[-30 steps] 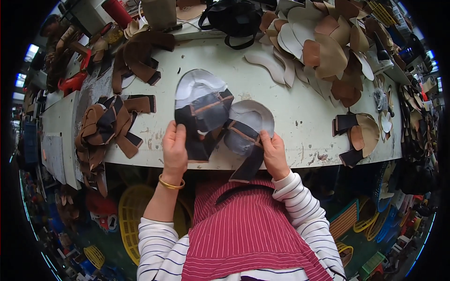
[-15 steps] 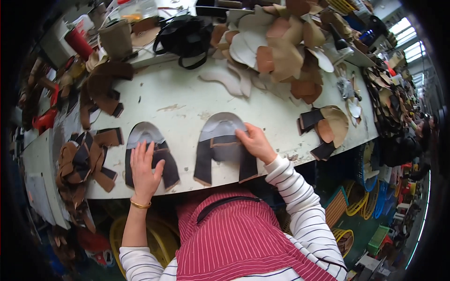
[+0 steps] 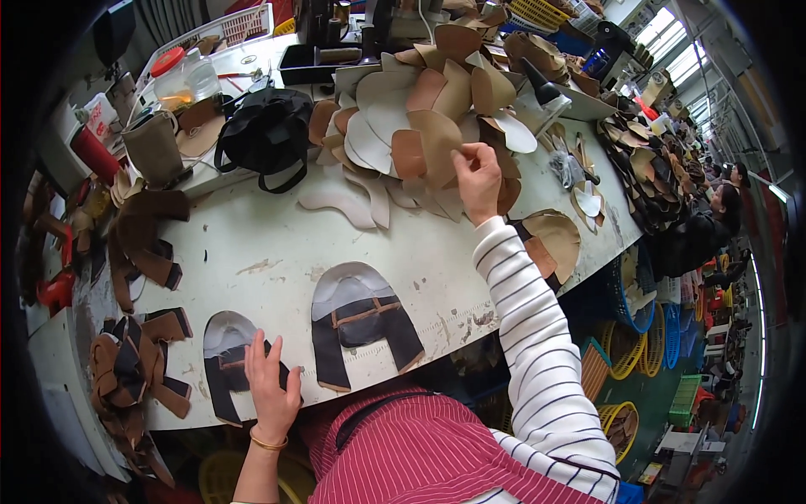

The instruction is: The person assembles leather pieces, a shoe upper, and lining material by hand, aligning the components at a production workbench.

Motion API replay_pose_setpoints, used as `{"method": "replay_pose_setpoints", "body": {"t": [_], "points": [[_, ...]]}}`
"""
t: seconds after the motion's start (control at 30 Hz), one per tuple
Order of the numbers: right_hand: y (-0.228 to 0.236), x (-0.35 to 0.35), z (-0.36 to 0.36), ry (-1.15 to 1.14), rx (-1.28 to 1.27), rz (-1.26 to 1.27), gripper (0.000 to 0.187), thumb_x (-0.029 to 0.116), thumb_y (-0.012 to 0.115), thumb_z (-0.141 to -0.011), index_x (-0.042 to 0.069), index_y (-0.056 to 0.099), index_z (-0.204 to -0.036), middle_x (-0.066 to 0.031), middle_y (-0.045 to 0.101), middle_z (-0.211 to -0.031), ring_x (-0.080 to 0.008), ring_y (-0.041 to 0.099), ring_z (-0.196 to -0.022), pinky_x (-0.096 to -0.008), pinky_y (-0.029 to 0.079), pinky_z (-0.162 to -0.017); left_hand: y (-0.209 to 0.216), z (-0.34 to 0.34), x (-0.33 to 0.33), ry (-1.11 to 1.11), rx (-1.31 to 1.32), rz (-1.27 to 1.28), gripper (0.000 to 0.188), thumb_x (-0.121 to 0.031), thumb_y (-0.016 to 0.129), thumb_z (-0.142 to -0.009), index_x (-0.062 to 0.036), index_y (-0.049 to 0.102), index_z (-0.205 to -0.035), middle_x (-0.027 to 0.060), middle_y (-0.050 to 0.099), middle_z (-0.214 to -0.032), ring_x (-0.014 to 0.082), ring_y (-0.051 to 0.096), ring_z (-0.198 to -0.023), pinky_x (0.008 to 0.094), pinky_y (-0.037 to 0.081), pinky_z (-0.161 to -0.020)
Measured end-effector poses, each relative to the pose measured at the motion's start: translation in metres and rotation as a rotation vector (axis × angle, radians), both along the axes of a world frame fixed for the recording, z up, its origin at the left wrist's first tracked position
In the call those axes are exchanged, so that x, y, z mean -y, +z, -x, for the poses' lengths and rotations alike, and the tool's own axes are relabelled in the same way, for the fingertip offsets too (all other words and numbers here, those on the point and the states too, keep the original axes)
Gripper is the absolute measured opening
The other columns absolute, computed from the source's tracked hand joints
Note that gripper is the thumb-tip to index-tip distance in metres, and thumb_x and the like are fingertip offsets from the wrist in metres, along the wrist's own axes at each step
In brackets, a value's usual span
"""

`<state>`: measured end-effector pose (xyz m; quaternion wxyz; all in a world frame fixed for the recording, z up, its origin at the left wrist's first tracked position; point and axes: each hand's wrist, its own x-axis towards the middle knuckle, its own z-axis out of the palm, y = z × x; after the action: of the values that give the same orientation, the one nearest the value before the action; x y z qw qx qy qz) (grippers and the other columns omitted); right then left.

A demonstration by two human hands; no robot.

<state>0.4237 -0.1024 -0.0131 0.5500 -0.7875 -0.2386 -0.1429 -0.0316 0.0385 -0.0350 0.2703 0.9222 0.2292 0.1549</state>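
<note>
On the white table, my left hand [image 3: 273, 395] lies over a smaller black and grey U-shaped shoe upper [image 3: 225, 329], fingers spread. It hides part of the upper's right leg. To its right a larger black and grey shoe upper [image 3: 351, 286] lies flat, with a brown strip across it and neither hand touching it. My right hand [image 3: 478, 183] reaches to the pile of cut pieces at the back. Thumb and forefinger are pinched at the edge of a tan leather piece [image 3: 440, 149]. An orange-brown piece [image 3: 408, 154] sits beside that one.
Brown and black uppers [image 3: 138, 361] are heaped at the left edge. A black bag [image 3: 267, 134] stands at the back left. White curved pieces [image 3: 348, 200] lie before the pile. At right, a tan upper [image 3: 554, 239] lies near my sleeve; baskets [image 3: 630, 349] stand below the table.
My right hand has left the larger upper and reached forward to the pile, where it pinches a tan piece. My left hand stays at the smaller upper. The whole view has shifted.
</note>
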Motion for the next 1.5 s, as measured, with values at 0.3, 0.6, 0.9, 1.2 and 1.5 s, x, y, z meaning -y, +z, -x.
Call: {"method": "replay_pose_setpoints", "body": {"t": [0.3,0.6,0.9,1.2,1.5], "points": [[0.034,0.017,0.19,1.248,-0.139,0.382,0.015,0.002,0.068,-0.083,0.006,0.062,-0.096,-0.0076,0.066,-0.086,-0.0238,0.064,-0.079,-0.0315,0.052,-0.072,0.047,-0.057,-0.004,-0.306,0.206,0.352,0.097,-0.029,0.086,-0.071,-0.0016,0.035,-0.15,0.0188,0.043,-0.15,0.0351,0.037,-0.142,0.0442,0.028,-0.117],[0.025,0.023,0.204,0.898,-0.996,0.07,0.032,0.017,0.069,-0.093,-0.001,0.061,-0.118,-0.0017,0.064,-0.092,-0.0063,0.059,-0.078,-0.0207,0.049,-0.068,0.027,-0.056,0.009,-0.016,0.138,1.407,0.026,-0.017,0.066,-0.095,0.0028,0.068,-0.112,0.0023,0.07,-0.093,0.007,0.063,-0.078,0.0234,0.051,-0.06],[0.008,0.035,0.201,0.68,-0.854,-0.075,0.019,0.017,0.07,-0.093,0.0,0.064,-0.102,-0.0005,0.063,-0.076,-0.0059,0.056,-0.058,-0.0204,0.045,-0.049,-0.013,-0.066,-0.019,-0.045,0.012,1.335,0.051,-0.042,0.05,-0.103,0.0025,0.06,-0.125,0.0131,0.066,-0.113,0.0202,0.07,-0.093,0.0312,0.059,-0.076],[0.018,0.047,0.186,0.838,-1.218,-0.218,0.024,0.022,0.069,-0.095,0.001,0.062,-0.103,-0.001,0.06,-0.076,-0.0062,0.054,-0.055,-0.021,0.044,-0.045,0.003,-0.052,-0.013,-0.023,0.254,1.666,0.087,-0.062,0.046,-0.096,0.0115,0.037,-0.14,0.0241,0.061,-0.122,0.0251,0.07,-0.098,0.0361,0.063,-0.075],[0.012,0.029,0.187,0.867,-0.984,0.124,0.027,0.024,0.07,-0.093,0.0,0.066,-0.105,0.0025,0.058,-0.068,-0.004,0.051,-0.054,-0.0203,0.041,-0.045,-0.015,-0.06,-0.028,-0.052,0.227,1.675,0.044,-0.037,0.065,-0.096,-0.0018,0.057,-0.122,0.0017,0.063,-0.098,0.0099,0.064,-0.085,0.0267,0.057,-0.07]]}}
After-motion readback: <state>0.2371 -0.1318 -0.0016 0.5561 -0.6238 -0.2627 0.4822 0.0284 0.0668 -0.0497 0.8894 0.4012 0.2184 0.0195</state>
